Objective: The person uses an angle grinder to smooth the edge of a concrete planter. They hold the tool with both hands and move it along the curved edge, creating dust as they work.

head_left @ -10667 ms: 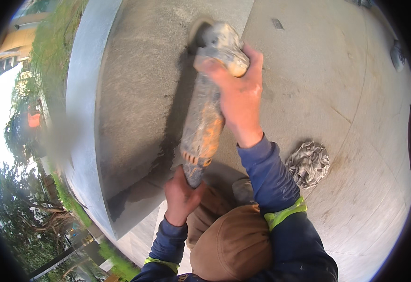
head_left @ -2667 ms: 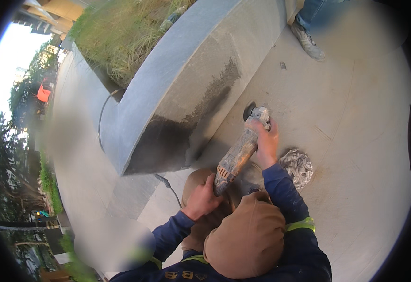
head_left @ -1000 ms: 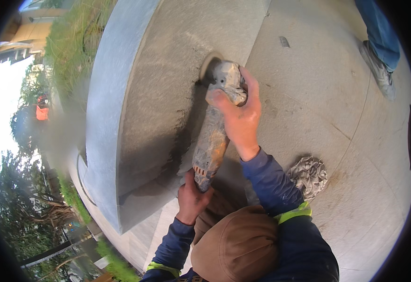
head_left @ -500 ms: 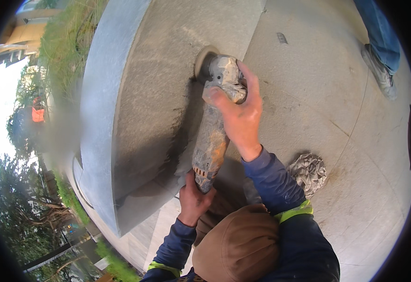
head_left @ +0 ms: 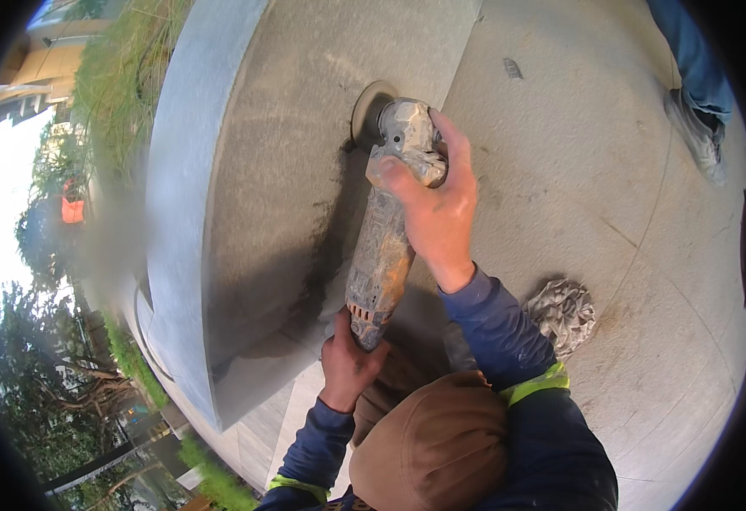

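Observation:
A worn, dust-caked angle grinder [head_left: 379, 260] runs lengthwise between my two hands. My right hand [head_left: 439, 209] is closed around its metal head, thumb on the near side and a finger reaching over the far side. Lower down, my left hand [head_left: 347, 362] grips the tail end near the vent slots. The grinder's round disc [head_left: 373, 115] is against the side face of a grey concrete wall [head_left: 279, 153], or so close that no gap shows. A dark, jagged-edged patch [head_left: 330, 247] marks that face just left of the grinder body.
A crumpled grey cloth [head_left: 562, 315] lies on the concrete floor [head_left: 594, 170] right of my right forearm. At the upper right, another person's shoe [head_left: 697, 136] and jeans [head_left: 695, 55] show. Grassy plants [head_left: 130, 77] grow behind the wall.
The grinder and both hands keep nearly the same place, with the disc shifted very slightly left. The other person's shoe has moved slightly right and down.

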Action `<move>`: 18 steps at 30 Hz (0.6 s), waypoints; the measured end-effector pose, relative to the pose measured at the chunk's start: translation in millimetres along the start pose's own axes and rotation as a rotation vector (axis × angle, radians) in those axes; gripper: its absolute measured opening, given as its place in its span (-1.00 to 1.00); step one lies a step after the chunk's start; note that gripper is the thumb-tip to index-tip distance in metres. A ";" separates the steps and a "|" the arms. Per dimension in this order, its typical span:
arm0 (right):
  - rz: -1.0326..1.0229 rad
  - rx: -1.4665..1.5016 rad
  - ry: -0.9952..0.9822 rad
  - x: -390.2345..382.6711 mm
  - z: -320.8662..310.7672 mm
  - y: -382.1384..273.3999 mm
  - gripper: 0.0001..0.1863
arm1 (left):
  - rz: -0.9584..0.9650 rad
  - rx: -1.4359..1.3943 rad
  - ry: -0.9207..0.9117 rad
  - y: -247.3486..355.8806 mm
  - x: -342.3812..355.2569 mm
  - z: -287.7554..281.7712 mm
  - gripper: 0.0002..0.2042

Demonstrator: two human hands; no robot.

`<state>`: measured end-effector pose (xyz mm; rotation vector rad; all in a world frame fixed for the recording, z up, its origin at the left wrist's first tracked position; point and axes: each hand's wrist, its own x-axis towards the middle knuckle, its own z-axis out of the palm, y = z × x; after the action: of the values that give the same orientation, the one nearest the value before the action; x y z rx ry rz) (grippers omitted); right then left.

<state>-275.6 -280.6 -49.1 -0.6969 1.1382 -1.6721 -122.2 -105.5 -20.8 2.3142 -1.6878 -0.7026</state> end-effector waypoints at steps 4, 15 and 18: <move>0.101 0.053 0.042 -0.9 -6.1 30.2 -0.28 | -0.016 0.042 -0.039 1.5 1.7 4.3 -0.40; -0.133 -0.070 0.008 5.9 5.9 -9.2 -0.23 | 0.055 -0.078 0.041 5.2 4.5 -3.3 -0.47; -0.169 0.021 -0.003 12.4 14.8 -23.5 -0.23 | 0.102 -0.096 0.080 13.9 7.2 -10.2 -0.45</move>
<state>-277.0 -295.1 -22.4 -0.8009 1.0830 -1.8210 -127.4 -118.0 -8.0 2.1459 -1.6855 -0.6474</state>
